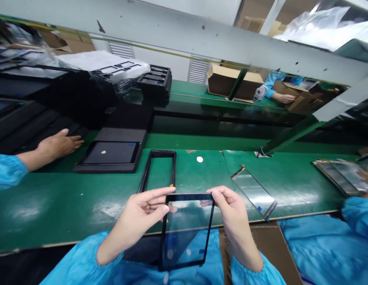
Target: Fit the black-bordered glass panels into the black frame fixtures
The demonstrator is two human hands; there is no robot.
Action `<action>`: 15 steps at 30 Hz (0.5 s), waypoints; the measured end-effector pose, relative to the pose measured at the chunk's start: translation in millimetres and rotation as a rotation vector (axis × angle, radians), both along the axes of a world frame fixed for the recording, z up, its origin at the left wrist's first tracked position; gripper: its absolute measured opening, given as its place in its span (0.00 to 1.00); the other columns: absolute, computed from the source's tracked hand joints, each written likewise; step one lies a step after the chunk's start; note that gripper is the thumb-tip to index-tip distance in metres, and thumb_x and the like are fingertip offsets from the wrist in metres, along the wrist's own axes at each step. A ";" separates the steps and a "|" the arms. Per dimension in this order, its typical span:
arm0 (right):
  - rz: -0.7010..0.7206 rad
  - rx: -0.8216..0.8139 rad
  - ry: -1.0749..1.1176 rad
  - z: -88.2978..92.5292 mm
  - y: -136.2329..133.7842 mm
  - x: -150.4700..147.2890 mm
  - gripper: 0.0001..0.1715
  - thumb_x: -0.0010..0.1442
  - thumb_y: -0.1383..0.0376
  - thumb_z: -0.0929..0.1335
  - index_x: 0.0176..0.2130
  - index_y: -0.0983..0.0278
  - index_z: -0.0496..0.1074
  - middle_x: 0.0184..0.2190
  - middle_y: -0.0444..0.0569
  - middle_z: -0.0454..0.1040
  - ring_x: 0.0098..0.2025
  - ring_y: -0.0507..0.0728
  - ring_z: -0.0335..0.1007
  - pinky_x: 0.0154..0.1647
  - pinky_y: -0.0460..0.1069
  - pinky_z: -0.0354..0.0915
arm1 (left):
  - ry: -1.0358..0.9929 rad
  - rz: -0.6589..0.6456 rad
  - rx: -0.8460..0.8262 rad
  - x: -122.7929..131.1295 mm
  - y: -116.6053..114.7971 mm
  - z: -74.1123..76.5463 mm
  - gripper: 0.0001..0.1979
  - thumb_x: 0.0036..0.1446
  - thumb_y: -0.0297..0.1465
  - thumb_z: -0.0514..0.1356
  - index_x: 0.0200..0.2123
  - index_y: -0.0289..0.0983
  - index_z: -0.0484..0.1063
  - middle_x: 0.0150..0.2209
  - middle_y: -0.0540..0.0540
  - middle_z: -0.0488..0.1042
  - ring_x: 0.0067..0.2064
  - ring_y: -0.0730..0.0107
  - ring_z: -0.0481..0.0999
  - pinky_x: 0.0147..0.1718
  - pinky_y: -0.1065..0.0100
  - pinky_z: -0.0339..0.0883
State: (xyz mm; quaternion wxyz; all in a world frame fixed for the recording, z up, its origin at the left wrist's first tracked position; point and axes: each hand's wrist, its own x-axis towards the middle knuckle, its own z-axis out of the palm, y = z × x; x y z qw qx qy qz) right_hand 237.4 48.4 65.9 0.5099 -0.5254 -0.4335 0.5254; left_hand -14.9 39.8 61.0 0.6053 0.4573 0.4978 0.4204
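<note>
Between my two hands I hold a black-framed glass touch panel (188,229), tilted over my lap in front of the bench edge. My left hand (142,211) pinches its upper left corner between thumb and fingers. At the upper right corner, my right hand (230,206) pinches the frame the same way. My blue sleeves show through the clear glass, and a small blue tab sits near its lower right. Just beyond my left hand lie stacked black rectangular frames (173,168). Right of my right hand, another glass panel (255,190) with a flex cable lies flat on the bench.
A dark screen (112,153) rests on a black foam tray at left, near a co-worker's hand (57,145). More panels (340,176) lie at far right beside another person's sleeve. A green post (293,136) rises from the green bench (53,213). Cardboard dividers (236,81) stand behind.
</note>
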 end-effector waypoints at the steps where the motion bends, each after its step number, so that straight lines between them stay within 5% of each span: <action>1: -0.006 0.012 -0.017 -0.1 -1.8 -1.6 0.15 0.63 0.51 0.75 0.34 0.59 0.83 0.25 0.45 0.85 0.27 0.57 0.83 0.35 0.48 0.77 | 0.002 0.001 -0.001 -0.4 0.1 0.2 0.20 0.55 0.32 0.74 0.52 0.38 0.86 0.35 0.41 0.89 0.37 0.59 0.90 0.32 0.75 0.81; 10: -0.117 0.082 -0.132 -11.9 -9.0 -10.0 0.18 0.64 0.49 0.73 0.38 0.60 0.83 0.32 0.51 0.88 0.33 0.60 0.87 0.36 0.50 0.79 | 0.057 0.054 -0.015 0.5 0.3 -13.8 0.19 0.56 0.34 0.72 0.51 0.37 0.86 0.36 0.40 0.88 0.37 0.56 0.90 0.30 0.73 0.81; 13: -0.031 0.053 -0.065 -13.6 -11.6 -9.4 0.20 0.63 0.49 0.75 0.44 0.61 0.82 0.28 0.51 0.87 0.30 0.60 0.87 0.34 0.50 0.80 | 0.146 -0.001 0.075 -0.6 -0.9 -10.4 0.19 0.62 0.37 0.67 0.55 0.38 0.83 0.51 0.35 0.86 0.43 0.53 0.89 0.32 0.69 0.82; 15: 0.035 0.035 -0.057 -12.8 -13.2 -13.2 0.20 0.62 0.48 0.75 0.43 0.61 0.82 0.27 0.51 0.87 0.29 0.60 0.86 0.33 0.50 0.80 | 0.323 -0.101 0.231 0.3 -0.3 -1.1 0.21 0.62 0.35 0.66 0.59 0.43 0.81 0.66 0.37 0.75 0.59 0.48 0.82 0.46 0.62 0.83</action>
